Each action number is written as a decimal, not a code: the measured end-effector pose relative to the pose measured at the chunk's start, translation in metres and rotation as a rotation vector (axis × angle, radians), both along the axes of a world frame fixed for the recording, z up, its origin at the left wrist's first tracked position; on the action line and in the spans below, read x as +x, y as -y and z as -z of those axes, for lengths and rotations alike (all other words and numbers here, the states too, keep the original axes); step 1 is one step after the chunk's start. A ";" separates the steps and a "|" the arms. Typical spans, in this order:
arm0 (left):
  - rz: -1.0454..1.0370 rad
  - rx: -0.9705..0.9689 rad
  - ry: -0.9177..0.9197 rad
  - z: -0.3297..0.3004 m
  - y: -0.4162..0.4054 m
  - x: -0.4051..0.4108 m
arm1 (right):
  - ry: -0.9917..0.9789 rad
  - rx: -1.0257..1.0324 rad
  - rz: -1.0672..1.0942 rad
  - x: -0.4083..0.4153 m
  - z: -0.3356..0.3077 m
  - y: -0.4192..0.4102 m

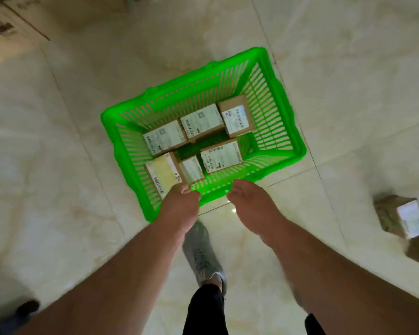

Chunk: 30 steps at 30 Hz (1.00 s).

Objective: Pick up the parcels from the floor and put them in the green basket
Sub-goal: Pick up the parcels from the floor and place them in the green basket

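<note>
**Green basket with parcels, on tiled floor**

Surroundings: glossy cream floor (70, 165) of large tiles; a big cardboard carton (7, 27) at the far left corner of the view, bearing dark print too blurred to read. A grey shoe (202, 252) and dark trouser leg (207, 308) stand on the floor just short of the basket.

Labels: every parcel carries a white shipping label with barcodes; the text is too small to read.

Task items: green basket (276, 112), slotted plastic walls, resting on the floor. Inside lie six brown cardboard parcels (203, 122), three along the far wall and three nearer. One further parcel (402, 216), blurred, lies on the floor well to the right of the basket.

Hands: left hand (179, 201) over the near rim, fingers curled; whether it grips the nearest parcel cannot be told. Right hand (247, 197) just beside it above the rim, fingers loosely curled, holding nothing.
</note>
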<state>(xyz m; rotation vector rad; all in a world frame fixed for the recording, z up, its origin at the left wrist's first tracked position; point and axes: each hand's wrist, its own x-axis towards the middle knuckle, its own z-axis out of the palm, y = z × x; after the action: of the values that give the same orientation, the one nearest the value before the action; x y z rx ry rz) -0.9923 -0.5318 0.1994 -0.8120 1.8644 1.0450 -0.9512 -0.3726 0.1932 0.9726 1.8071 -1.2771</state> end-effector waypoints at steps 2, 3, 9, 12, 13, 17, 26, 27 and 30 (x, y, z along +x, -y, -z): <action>0.089 0.012 -0.043 -0.001 -0.023 0.002 | -0.014 0.016 0.085 0.021 -0.003 -0.025; 0.119 0.035 -0.049 0.000 -0.037 0.004 | -0.014 0.025 0.126 0.031 -0.005 -0.038; 0.378 0.087 -0.002 0.001 -0.144 0.038 | 0.009 0.023 0.398 0.102 -0.001 -0.126; 0.464 0.123 0.034 -0.005 -0.199 0.063 | 0.037 -0.028 0.482 0.138 0.002 -0.176; 0.486 0.141 0.047 -0.007 -0.216 0.073 | 0.045 -0.020 0.526 0.152 0.005 -0.193; 0.563 0.171 0.080 -0.008 -0.286 0.113 | 0.101 0.030 0.664 0.202 0.009 -0.259; 0.696 0.150 0.123 0.016 -0.432 0.193 | 0.249 0.215 0.285 0.303 0.047 -0.384; 0.729 0.146 0.123 0.016 -0.447 0.200 | 0.218 0.202 0.415 0.313 0.049 -0.395; 0.858 0.112 0.115 0.015 -0.490 0.219 | 0.199 0.169 0.535 0.335 0.045 -0.422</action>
<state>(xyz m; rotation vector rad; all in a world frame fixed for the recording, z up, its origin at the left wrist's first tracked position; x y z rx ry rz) -0.7732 -0.0420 0.1846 0.0341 1.7589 0.5237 -0.6163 0.0498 0.1484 1.6974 1.5707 -1.2843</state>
